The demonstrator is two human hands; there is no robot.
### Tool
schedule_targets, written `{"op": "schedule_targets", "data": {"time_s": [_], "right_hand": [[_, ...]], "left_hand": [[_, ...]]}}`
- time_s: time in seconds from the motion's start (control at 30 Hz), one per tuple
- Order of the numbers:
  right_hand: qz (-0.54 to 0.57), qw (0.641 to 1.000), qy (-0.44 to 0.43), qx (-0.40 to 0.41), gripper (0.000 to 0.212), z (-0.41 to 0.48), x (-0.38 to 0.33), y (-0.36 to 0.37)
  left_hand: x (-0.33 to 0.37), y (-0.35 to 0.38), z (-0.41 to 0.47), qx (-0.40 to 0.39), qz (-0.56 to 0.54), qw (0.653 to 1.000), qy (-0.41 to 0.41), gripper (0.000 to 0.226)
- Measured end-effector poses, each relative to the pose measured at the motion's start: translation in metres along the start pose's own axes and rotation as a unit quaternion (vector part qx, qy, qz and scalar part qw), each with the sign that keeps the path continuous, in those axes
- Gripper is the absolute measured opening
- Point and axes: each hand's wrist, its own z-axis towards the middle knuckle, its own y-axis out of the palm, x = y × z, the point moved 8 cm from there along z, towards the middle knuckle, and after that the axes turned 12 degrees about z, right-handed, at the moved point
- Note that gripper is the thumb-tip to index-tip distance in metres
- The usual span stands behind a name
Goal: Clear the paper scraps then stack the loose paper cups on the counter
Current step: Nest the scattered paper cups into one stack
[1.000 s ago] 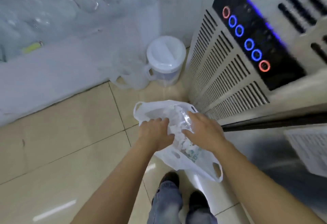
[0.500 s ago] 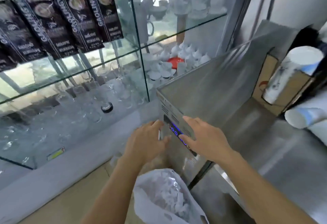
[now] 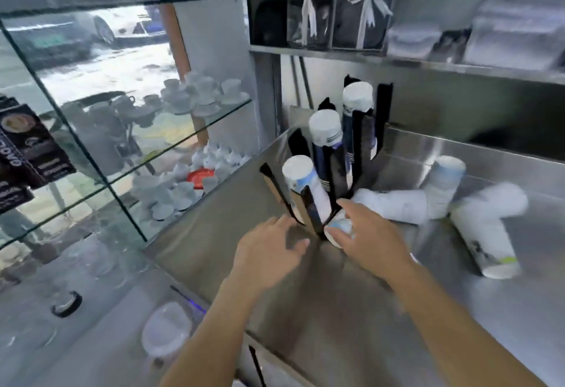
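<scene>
No paper scraps show on the steel counter (image 3: 351, 310), so the job looks to have reached the cup stacking. The right hand (image 3: 371, 241) has its fingers curled around a small paper cup (image 3: 339, 227) lying just in front of the black cup rack (image 3: 308, 206), apparently gripping it, though blur hides how firmly. The left hand (image 3: 270, 252) is open and empty, fingers spread, just beside the rack at about 9 o'clock from the cup. That cup lies on its side; which end faces the camera I cannot tell. Toward 2 and 3 o'clock lie the other loose cups: a white stack (image 3: 394, 205) on its side, long axis running left to right, a tilted cup (image 3: 443, 185), and a long stack (image 3: 486, 234) with one end toward 5 o'clock. Next, the held cup likely needs turning so its mouth faces another cup's base, then sliding on
</scene>
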Motion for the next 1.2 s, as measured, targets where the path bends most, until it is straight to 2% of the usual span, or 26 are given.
{"op": "schedule_targets", "data": {"time_s": [0.13,0.33,0.43,0.53,0.6,0.7,0.77,0.83,0.87,0.97,1.07,1.2], "right_hand": [[-0.026,0.999,0.027,0.032,0.054,0.002,0.062,-0.035],[0.027,0.993,0.112,0.010,0.058,0.001,0.136,-0.038],[0.103,0.982,0.157,-0.012,0.060,-0.001,0.156,-0.022],[0.156,0.965,0.208,-0.031,0.065,-0.006,0.170,-0.010],[0.180,0.953,0.241,-0.046,0.061,-0.009,0.177,-0.004],[0.206,0.940,0.260,-0.076,0.057,-0.011,0.183,0.006],[0.234,0.935,0.253,-0.083,0.047,-0.010,0.182,0.007],[0.277,0.924,0.252,-0.080,0.033,-0.010,0.178,0.005],[0.301,0.917,0.250,-0.080,0.032,-0.010,0.177,0.003],[0.328,0.912,0.236,-0.073,0.057,-0.009,0.181,-0.001],[0.338,0.913,0.227,-0.038,0.064,-0.006,0.188,-0.008],[0.345,0.916,0.207,0.010,0.069,-0.005,0.193,-0.011]], "left_hand": [[0.051,0.041,0.024,-0.035,-0.074,0.997,-0.016,0.037],[0.084,0.116,0.032,-0.131,-0.200,0.962,-0.131,0.050],[0.086,0.153,0.029,-0.196,-0.266,0.926,-0.183,0.051],[0.094,0.174,0.030,-0.242,-0.353,0.882,-0.196,0.033],[0.099,0.182,0.031,-0.273,-0.401,0.850,-0.204,0.028],[0.101,0.188,0.032,-0.302,-0.446,0.813,-0.221,0.032],[0.101,0.186,0.033,-0.299,-0.447,0.816,-0.212,0.036],[0.101,0.181,0.039,-0.282,-0.435,0.834,-0.188,0.034],[0.102,0.177,0.042,-0.266,-0.432,0.844,-0.172,0.034],[0.109,0.164,0.056,-0.219,-0.434,0.868,-0.097,0.033],[0.119,0.152,0.063,-0.191,-0.450,0.872,-0.028,0.043],[0.122,0.149,0.067,-0.162,-0.417,0.894,0.014,0.060]]}}
